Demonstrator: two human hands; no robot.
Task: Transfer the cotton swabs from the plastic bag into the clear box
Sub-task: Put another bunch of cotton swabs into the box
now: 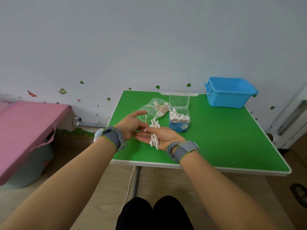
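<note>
My right hand lies palm up over the green table, and a bundle of cotton swabs rests across its straight fingers. My left hand is just left of it and pinches a single cotton swab upright at its fingertips. Behind the hands lies the clear plastic bag with more wooden-stick swabs inside. To the right of the bag stands the clear box, filled with upright swabs, its lid hinged open at the back.
A blue plastic bin stands at the table's back right corner. A pink-covered surface is off to the left, with a grey pipe along the wall. My knees are below the table's near edge.
</note>
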